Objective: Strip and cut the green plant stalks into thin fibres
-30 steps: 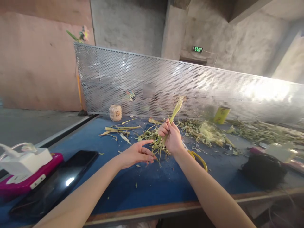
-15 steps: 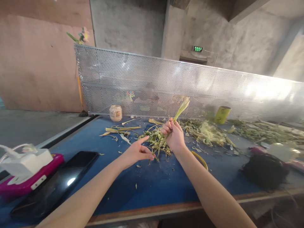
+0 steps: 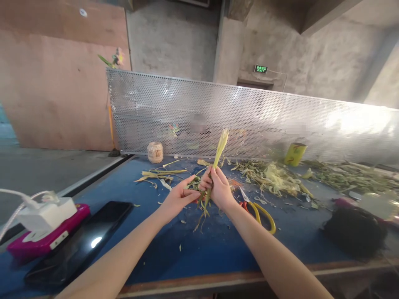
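My right hand [image 3: 218,187] is closed around a bundle of green-yellow leaf strips [image 3: 220,149], held upright above the blue table [image 3: 202,245], with its frayed lower ends hanging below the fist. My left hand [image 3: 177,197] has come up against the bundle from the left, and its fingertips pinch strips at the bundle's lower part. Yellow-handled scissors [image 3: 260,209] lie on the table just right of my right wrist.
Leaf scraps [image 3: 274,176] lie heaped across the back of the table, before a perforated metal screen [image 3: 249,120]. A twine roll [image 3: 155,152] and a yellow cylinder [image 3: 294,153] stand by it. A black tablet [image 3: 81,243], magenta device with white charger [image 3: 46,226] and black bag [image 3: 355,230] flank me.
My left hand moved from hovering open near the table up to the bundle and closed its fingertips on the strips. My right hand tilted the bundle upright, and my view shifted slightly left.
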`<state>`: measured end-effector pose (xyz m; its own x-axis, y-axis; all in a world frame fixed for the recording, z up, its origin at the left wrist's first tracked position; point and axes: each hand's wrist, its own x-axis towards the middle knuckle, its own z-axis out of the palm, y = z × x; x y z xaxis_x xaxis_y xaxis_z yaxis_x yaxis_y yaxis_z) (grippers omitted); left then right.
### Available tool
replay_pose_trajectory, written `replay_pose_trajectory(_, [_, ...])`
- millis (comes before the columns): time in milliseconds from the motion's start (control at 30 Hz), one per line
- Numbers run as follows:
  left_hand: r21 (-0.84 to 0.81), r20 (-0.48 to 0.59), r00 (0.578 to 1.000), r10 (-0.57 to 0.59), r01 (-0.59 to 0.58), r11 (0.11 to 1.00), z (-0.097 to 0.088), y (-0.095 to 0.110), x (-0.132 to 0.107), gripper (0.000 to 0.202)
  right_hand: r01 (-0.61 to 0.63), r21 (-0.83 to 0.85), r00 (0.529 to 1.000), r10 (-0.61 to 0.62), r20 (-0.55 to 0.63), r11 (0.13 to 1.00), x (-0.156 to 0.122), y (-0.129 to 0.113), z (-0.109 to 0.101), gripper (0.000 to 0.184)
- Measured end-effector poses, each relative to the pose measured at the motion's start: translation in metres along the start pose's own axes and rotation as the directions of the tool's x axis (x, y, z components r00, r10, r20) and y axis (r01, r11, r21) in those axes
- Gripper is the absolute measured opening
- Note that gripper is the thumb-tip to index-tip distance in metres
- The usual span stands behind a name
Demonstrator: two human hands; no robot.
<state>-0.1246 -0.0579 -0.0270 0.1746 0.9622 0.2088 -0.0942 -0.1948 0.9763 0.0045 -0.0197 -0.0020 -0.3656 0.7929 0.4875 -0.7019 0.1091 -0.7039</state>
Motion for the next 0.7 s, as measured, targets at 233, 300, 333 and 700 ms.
replay_pose_trajectory(233, [-0.164, 0.072, 0.997, -0.038, 0.049, 0.985, 0.005, 0.003, -0.001, 0.085, 0.145, -0.244, 0.989, -0.140, 0.038, 0.959, -0.005, 0.008, 0.001, 0.019])
replay_pose_trajectory(300, [-0.236, 0.101, 0.992, -0.076, 0.098, 0.967, 0.005, 0.004, -0.002, 0.083, 0.175, -0.311, 0.984, -0.170, 0.045, 0.934, -0.006, 0.007, 0.001, 0.019])
replay_pose_trajectory(333, [-0.259, 0.114, 0.989, -0.096, 0.123, 0.958, 0.005, 0.005, -0.003, 0.080, 0.191, -0.330, 0.981, -0.186, 0.046, 0.924, -0.007, 0.006, 0.002, 0.019])
replay_pose_trajectory(700, [-0.312, 0.372, 0.904, -0.210, 0.335, 0.889, 0.001, 0.003, -0.006, 0.056, 0.203, -0.196, 0.978, -0.187, 0.097, 0.959, -0.017, 0.004, 0.017, 0.020])
